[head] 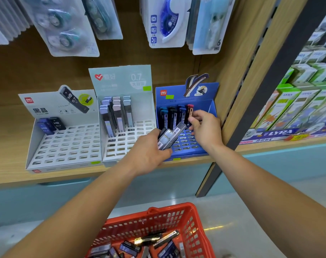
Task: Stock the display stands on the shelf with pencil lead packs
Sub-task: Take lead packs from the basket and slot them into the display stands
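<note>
Three slotted display stands sit side by side on the wooden shelf: a white one [65, 146] at left with two packs, a pale one [121, 144] in the middle with several packs, and a blue one [186, 148] at right with several dark packs at its back. My left hand [149, 153] grips a bundle of lead packs [169, 136] in front of the blue stand. My right hand [205, 127] pinches a red-capped pack [190, 111] standing in the blue stand's back row.
A red plastic basket [195, 220] with several loose lead packs stands on the floor below. Blister packs of correction tape [165, 21] hang above the stands. A wooden upright [238, 90] borders the blue stand; boxed goods [298, 105] fill the neighbouring shelf.
</note>
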The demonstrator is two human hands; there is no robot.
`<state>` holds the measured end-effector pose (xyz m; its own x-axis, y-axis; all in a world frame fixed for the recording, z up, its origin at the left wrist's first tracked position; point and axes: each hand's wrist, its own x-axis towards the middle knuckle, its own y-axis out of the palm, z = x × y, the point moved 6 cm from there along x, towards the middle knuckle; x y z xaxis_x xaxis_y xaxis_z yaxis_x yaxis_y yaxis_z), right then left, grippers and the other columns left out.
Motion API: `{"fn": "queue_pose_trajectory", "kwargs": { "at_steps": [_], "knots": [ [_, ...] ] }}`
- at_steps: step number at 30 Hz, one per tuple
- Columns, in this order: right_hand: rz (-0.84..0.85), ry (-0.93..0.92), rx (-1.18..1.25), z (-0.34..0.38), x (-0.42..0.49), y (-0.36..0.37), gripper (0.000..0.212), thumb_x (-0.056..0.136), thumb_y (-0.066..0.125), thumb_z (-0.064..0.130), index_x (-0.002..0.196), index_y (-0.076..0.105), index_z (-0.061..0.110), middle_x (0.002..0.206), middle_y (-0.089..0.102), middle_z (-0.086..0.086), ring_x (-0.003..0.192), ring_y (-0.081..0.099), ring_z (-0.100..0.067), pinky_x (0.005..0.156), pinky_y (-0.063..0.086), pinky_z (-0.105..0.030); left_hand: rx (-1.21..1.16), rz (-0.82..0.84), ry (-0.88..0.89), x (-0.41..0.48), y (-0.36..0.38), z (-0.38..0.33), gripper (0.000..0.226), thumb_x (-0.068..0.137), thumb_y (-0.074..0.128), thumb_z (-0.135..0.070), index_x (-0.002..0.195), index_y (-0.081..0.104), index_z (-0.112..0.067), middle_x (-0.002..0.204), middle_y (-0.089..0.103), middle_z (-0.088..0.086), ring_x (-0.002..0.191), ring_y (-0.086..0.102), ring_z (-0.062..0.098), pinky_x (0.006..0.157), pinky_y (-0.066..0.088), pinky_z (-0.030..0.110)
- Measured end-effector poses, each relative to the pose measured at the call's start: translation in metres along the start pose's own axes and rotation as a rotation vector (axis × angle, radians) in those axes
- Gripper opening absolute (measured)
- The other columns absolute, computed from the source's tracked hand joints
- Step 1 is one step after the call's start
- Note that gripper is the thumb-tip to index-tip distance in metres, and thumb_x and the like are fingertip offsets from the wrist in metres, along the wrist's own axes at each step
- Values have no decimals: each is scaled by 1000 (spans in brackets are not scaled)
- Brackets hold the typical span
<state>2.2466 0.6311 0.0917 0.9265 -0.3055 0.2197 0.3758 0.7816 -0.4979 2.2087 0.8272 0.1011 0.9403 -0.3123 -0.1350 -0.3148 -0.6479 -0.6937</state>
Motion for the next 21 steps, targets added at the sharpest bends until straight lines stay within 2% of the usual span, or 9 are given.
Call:
{"fn": "queue_pose_trajectory", "kwargs": {
  "at_steps": [3,5,7,9,11,13,15,18,21],
  "knots": [
    [-6,9,-19,2,0,0,14,100,59,18,98,72,15,77,69,5,65,63,-7,77,59,-41,-75,-10,1,2,0,2,27,92,69,-26,113,54,-19,97,70,4,61,68,19,44,46,21],
    [7,44,-36,3,-6,-3,18,98,63,22,110,71,11,91,73,0,77,65,-10,86,57,-38,-187,-21,-5,-2,-3,1,25,92,70,-25,111,54,-21,96,72,4,55,65,15,49,50,28],
    [-8,65,-84,9,-17,-11,35,95,68,27,124,65,7,107,71,-4,89,64,-10,92,53,-31,-277,-52,-9,-11,-11,-2,22,93,71,-24,105,53,-24,86,73,6,53,62,11,47,48,27],
    [-52,3,-124,28,-33,-24,36,93,70,30,122,65,11,110,66,0,88,64,-7,87,52,-25,-341,-72,-6,-26,-22,-8,20,93,71,-24,100,52,-26,75,70,2,53,61,10,46,47,25],
    [-32,-73,-90,53,-53,-32,20,93,69,33,110,67,21,102,65,8,83,64,0,79,51,-18,-357,-69,9,-44,-31,-13,20,93,71,-24,101,53,-25,71,66,-2,53,61,11,46,48,26],
    [106,-24,119,80,-77,-29,9,97,62,34,98,67,26,91,69,11,79,67,-1,76,55,-24,-325,-53,22,-64,-39,-16,20,93,71,-26,103,54,-24,75,67,-1,55,63,12,51,50,30],
    [266,95,317,100,-103,-13,20,98,60,36,93,70,18,84,71,1,73,69,-10,70,59,-39,-298,-26,31,-87,-44,-18,22,93,72,-26,102,53,-25,77,67,0,56,64,14,55,52,31],
    [367,113,354,121,-133,4,38,89,67,46,88,70,8,85,73,-18,83,71,-36,75,58,-57,-259,-2,46,-120,-46,-18,23,94,71,-25,107,52,-23,74,66,-3,52,61,9,49,46,21],
    [412,180,458,135,-156,11,28,95,67,34,92,71,7,88,72,-18,80,68,-29,72,59,-49,-295,-26,55,-151,-56,-12,22,95,69,-24,110,54,-17,71,67,-2,53,60,10,54,47,20]
  ]
}}
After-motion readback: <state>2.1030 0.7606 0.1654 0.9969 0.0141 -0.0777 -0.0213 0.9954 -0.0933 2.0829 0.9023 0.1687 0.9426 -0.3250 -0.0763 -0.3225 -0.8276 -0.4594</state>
